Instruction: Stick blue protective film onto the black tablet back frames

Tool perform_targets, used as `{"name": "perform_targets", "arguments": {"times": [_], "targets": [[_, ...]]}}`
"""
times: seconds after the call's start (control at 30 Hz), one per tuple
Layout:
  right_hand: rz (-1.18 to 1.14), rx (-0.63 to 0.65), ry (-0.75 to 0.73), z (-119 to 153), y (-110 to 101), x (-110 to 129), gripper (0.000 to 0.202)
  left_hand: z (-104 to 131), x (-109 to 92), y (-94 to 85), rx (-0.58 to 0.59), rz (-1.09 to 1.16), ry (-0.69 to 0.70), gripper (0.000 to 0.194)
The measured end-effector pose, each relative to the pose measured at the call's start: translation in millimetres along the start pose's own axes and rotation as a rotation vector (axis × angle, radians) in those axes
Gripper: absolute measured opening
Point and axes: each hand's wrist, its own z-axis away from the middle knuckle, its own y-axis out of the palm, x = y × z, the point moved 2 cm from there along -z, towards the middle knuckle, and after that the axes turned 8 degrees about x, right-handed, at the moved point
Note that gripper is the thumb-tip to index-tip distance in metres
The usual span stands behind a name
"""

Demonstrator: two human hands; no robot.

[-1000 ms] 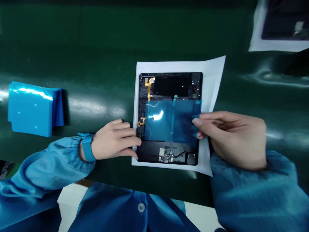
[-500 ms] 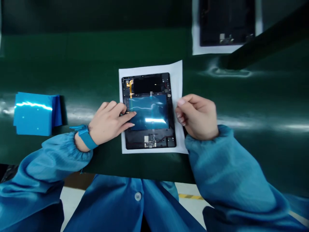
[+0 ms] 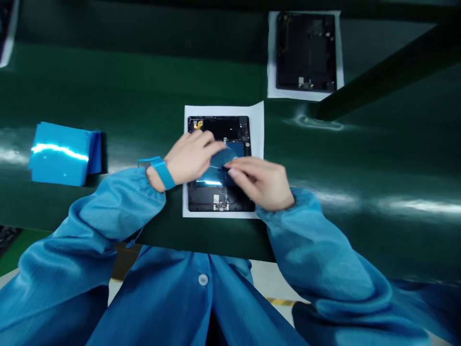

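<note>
Blue film [image 3: 215,175] lies on the opened tablet [image 3: 201,200]; from my feed, the left hand [image 3: 190,156] and right hand [image 3: 265,183] sit close together over that tablet; whether their fingers pinch film, I cannot tell.

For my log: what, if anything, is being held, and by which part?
Can't be told: the right hand and left hand are over the blue film, but any grip is unclear.

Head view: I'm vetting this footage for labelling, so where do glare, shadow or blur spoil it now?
Head view: white glare streaks the blue stack and the blue film near the hands; head view: pale reflections band the green tabletop; head view: the upper-right device sits in dimness; head view: fingertip edges look soft, so fine contact is hard to judge.
</note>
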Motion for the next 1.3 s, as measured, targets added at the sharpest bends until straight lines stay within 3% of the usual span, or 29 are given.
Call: {"name": "perform_targets", "arguments": {"times": [0.1, 0.2, 0.37, 0.57, 0.73, 0.9, 1.07, 1.2, 1.3], "targets": [[0.355, 0.282, -0.259, -2.3, 9.9, 16.3, 0.037, 10.2, 34.2, -6.8, -0.090, 0.125, -0.173, 0.038], [0.534, 0.357, -0.295, -23.3, 16.8, 15.2, 0.046, 14.7, 51.7, -1.9, -0.082, 0.201, -0.198, 0.035], [0.617, 0.323, -0.211, -49.2, 17.6, 6.2, 0.051, 11.1, 47.1, 5.4, -0.067, 0.215, -0.173, 0.041], [0.641, 0.370, -0.275, -20.0, 15.7, 19.0, 0.053, 9.5, 43.0, 4.5, -0.057, 0.224, -0.170, 0.042], [0.701, 0.240, -0.101, -15.7, 7.9, 14.1, 0.057, 8.7, 42.6, 3.5, -0.064, 0.225, -0.172, 0.041], [0.629, 0.337, -0.288, 10.8, 12.0, 27.5, 0.054, 9.1, 45.2, 3.8, -0.066, 0.208, -0.157, 0.040], [0.693, 0.144, -0.012, 2.2, -2.9, 3.7, 0.058, 8.7, 50.6, 7.2, -0.084, 0.182, -0.161, 0.040], [0.731, 0.175, 0.045, -5.2, -9.3, -7.0, 0.067, 10.0, 55.1, -1.6, -0.065, 0.214, -0.204, 0.039], [0.734, 0.242, -0.021, 13.8, -9.6, 3.5, 0.064, 6.9, 56.4, -17.0, 0.001, 0.203, -0.194, 0.036]]}}
